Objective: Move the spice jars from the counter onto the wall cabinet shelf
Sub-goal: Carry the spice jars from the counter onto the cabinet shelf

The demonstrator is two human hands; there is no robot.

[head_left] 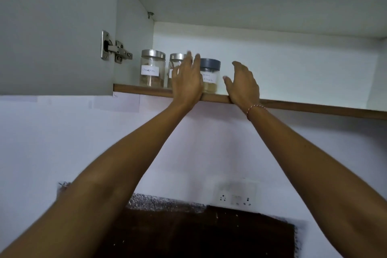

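Jars: three on the wall cabinet shelf (293, 106), standing upright in a row near its front edge.
First jar (152, 68): leftmost, clear glass with a silver lid and a white label, a brownish filling low inside.
Second jar (175, 69): middle, silver lid too — its right part is hidden behind the left hand.
Third jar (210, 75): rightmost, grey lid, white label with writing too blurred to read, pale filling in the bottom.
Left hand (187, 81): raised in front of the shelf, fingers straight and spread, holding nothing; it sits between the second and third jars in view, and whether it touches either I cannot tell.
Right hand (243, 84): just right of the third jar, apart from it, fingers relaxed and loosely open — one thread bracelet (254, 109) at the wrist.
Cabinet door (56, 27): one, swung open at left, with one metal hinge (116, 50).
Wall below: one white socket plate (236, 195).
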